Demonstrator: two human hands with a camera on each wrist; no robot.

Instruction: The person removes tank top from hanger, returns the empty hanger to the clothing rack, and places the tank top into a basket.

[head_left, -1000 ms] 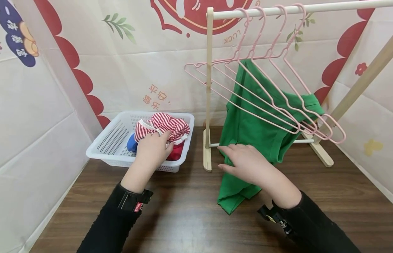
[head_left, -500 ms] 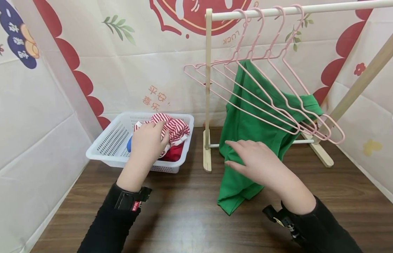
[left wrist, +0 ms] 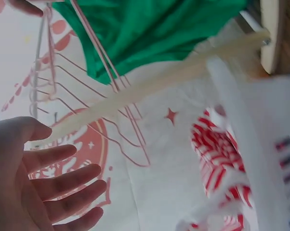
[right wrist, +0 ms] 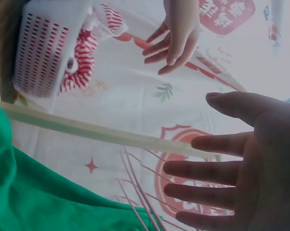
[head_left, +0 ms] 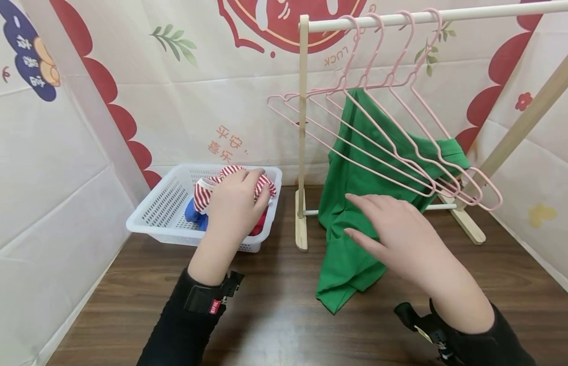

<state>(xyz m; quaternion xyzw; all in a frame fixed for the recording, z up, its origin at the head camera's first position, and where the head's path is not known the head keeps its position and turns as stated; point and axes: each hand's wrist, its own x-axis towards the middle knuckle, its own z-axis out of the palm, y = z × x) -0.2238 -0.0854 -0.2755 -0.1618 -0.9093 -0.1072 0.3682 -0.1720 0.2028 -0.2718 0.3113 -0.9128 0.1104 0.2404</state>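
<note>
My left hand [head_left: 234, 207] hovers above the white plastic basket [head_left: 148, 226], its fingers spread and holding nothing. In the left wrist view that hand shows loose, slightly bent fingers, apart from the red-and-white striped garment [left wrist: 217, 159]. Below the striped garment in the basket are a blue cloth [head_left: 192, 212] and a red one [head_left: 260, 226], partly covered by my hand. My right hand [head_left: 398, 234], fingers extended and gripping nothing, is in front of the green garment [head_left: 352, 244]. The green garment hangs among pink hangers [head_left: 380, 173], its lower end reaching down near the table.
A wooden rack [head_left: 303, 132] with a white top rail [head_left: 485, 13] bears several pink hangers. Its feet stand on the brown wooden table [head_left: 265, 315], right of the basket. A printed white backdrop [head_left: 187, 112] encloses the back and both sides.
My left hand has let go of the striped garment and lifted above the basket, lately shifting right. My right hand has drawn back toward me and to the right.
</note>
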